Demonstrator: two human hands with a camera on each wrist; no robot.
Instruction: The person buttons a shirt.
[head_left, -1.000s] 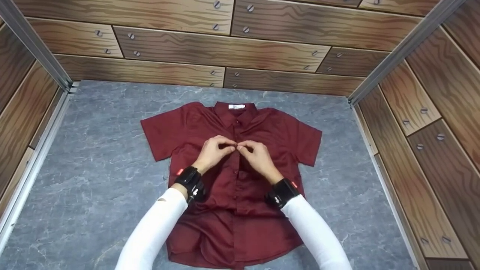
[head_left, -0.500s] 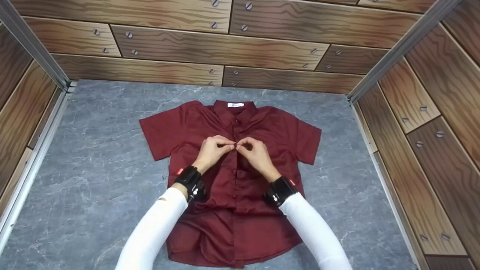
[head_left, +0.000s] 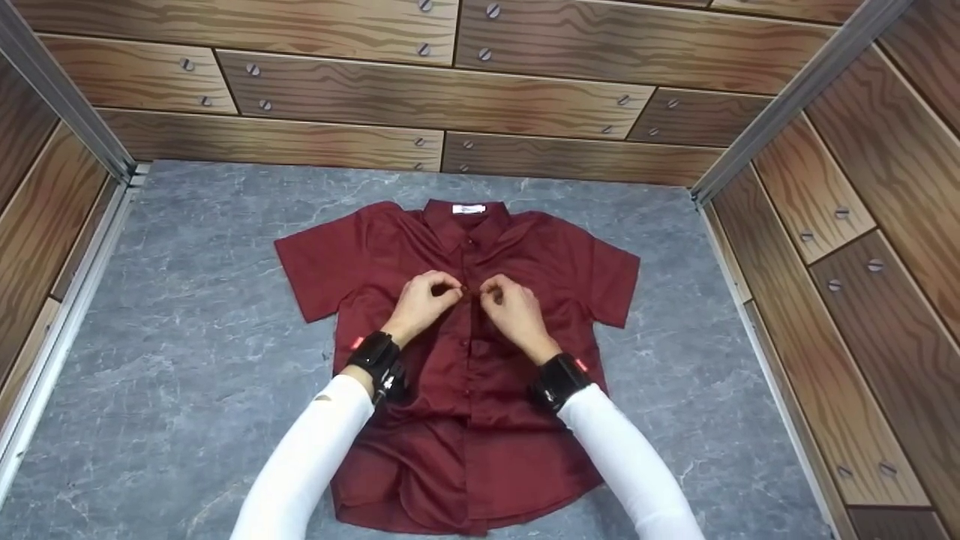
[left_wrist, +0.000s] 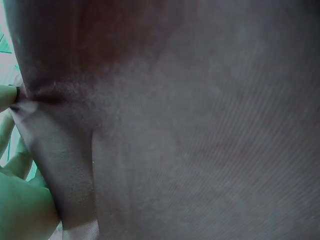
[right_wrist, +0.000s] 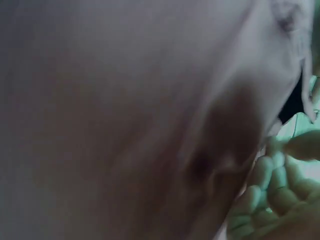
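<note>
A dark red short-sleeved shirt (head_left: 517,469) lies spread front side up, its collar (head_left: 466,225) at the far side. My left hand (head_left: 420,307) pinches the front button strip at chest height; in the left wrist view the cloth puckers at the thumb tip (left_wrist: 8,97). Just to the right, my right hand (head_left: 517,313) has thumb and index finger together at the strip's other side, seemingly on the shirt cloth. Its other fingers (right_wrist: 260,185) are curled in the right wrist view. A small gap separates the two hands. The fingertips hide the cloth held there.
The shirt rests on a grey marbled surface (head_left: 195,337). Wood-patterned panels (head_left: 337,90) with metal corner rails (head_left: 795,112) stand behind and at both sides. Small buttons (head_left: 463,343) run down the shirt front below the hands.
The two hands, with fingertips meeting at the button strip earlier, have drawn slightly apart. The shirt lies much the same; the whole view has shifted a little.
</note>
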